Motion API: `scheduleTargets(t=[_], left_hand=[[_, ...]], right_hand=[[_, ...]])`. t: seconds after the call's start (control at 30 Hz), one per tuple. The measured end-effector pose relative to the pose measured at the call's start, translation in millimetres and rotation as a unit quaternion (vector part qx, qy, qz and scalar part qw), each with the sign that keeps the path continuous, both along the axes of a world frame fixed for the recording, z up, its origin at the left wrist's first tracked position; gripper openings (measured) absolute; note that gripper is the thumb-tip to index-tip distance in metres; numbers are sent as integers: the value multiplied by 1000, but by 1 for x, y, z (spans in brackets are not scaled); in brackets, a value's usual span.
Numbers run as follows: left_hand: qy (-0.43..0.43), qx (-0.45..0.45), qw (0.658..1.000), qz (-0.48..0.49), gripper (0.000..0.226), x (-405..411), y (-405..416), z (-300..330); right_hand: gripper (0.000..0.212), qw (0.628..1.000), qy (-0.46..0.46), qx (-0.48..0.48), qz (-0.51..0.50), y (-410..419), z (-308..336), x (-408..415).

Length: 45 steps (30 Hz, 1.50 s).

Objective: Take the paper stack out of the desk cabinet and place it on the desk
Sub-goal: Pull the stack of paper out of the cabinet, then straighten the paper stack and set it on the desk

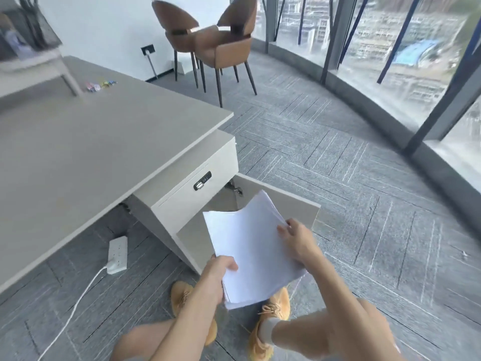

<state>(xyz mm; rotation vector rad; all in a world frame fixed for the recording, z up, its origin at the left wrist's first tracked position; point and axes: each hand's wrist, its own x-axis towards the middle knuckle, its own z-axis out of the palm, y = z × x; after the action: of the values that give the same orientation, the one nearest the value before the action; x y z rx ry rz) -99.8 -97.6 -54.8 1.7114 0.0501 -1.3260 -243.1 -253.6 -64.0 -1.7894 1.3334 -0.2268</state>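
A white paper stack (251, 250) hangs in the air in front of the desk cabinet (187, 183), held by both hands. My left hand (217, 273) grips its near lower edge, thumb on top. My right hand (296, 239) holds its right edge. The cabinet door (291, 203) stands swung open behind the stack. The grey desk (86, 149) stretches to the left above the cabinet. The cabinet's inside is hidden behind the paper.
A white power strip (117, 255) with its cable lies on the carpet under the desk. Two brown chairs (208, 45) stand at the back. A raised shelf (33, 71) and small coloured items (100, 84) sit on the desk's far part. Glass windows curve along the right.
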Motion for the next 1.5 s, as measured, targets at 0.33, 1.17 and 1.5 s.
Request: scheduleTargets(t=[0.33,1.17,1.5], left_hand=[[-99,-207,973,34,24,-39,69,152],[-394,-242,836,296,23,288,227,234],[-397,-178,847,306,14,334,239,202]], right_hand=[[30,964,-192,-187,-11,87,205,-52],[28,856,-433,43,280,174,267,357],[33,853,-419,80,301,185,239,415]])
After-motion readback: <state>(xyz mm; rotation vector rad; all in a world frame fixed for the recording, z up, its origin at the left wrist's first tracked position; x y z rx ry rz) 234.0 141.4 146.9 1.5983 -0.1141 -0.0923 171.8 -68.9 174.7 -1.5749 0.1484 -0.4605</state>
